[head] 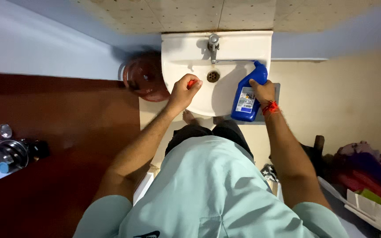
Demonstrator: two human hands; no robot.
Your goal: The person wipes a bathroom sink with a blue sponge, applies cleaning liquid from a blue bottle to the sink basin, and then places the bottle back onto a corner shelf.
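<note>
I look straight down at a white wash basin [179,57] with a metal tap [213,45] and a drain [213,76]. My left hand [183,90] is closed around a small red object [192,82], held over the basin's left side; what the object is cannot be told. My right hand [263,90] grips a blue bottle [247,99] with a white label and angled neck, resting on the basin's right rim.
A dark red bucket [144,79] stands left of the basin. A brown door with a metal lock [9,153] fills the left side. A pile of coloured cloth [367,174] lies at the right. My bare feet stand below the basin.
</note>
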